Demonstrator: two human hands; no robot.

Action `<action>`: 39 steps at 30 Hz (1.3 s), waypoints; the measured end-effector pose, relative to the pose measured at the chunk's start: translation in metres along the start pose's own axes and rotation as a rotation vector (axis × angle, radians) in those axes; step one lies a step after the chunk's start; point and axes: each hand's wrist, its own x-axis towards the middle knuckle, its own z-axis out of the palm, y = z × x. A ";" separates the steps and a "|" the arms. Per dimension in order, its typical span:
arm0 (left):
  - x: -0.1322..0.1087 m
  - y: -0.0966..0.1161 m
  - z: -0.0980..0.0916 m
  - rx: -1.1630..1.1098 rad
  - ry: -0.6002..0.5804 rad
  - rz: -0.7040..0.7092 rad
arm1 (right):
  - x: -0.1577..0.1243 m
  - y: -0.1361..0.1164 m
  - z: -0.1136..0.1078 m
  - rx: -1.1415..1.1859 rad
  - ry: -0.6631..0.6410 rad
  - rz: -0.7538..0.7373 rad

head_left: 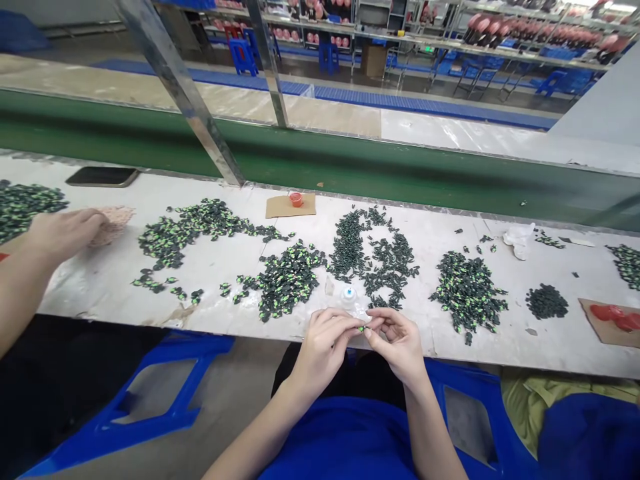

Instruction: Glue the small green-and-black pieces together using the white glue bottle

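My left hand (324, 347) and my right hand (397, 341) meet at the near edge of the white worktable (100, 280), fingertips pinched together on one small dark green piece (361, 327). Just beyond them stands a small white bottle (349, 294). Piles of small dark and bright-green pieces lie across the table: one left of centre (287, 277), one behind the bottle (373, 253), one to the right (469, 292).
Another person's hand (65, 230) rests on a pinkish pile (114, 222) at the left. A cardboard square with a small red cup (296, 199), a dark tray (103, 176), a white rag (519, 239), red caps on cardboard (613, 317) and a green conveyor belt (350, 163) lie around.
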 end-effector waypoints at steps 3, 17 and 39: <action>0.001 0.000 0.000 0.005 -0.019 0.000 | 0.000 0.000 -0.002 -0.013 -0.024 0.005; 0.009 0.000 -0.005 -0.070 -0.029 0.081 | -0.003 -0.002 -0.015 -0.055 0.101 -0.022; 0.029 -0.076 -0.025 0.632 -0.272 -0.065 | 0.033 0.021 0.021 -1.030 0.014 -0.319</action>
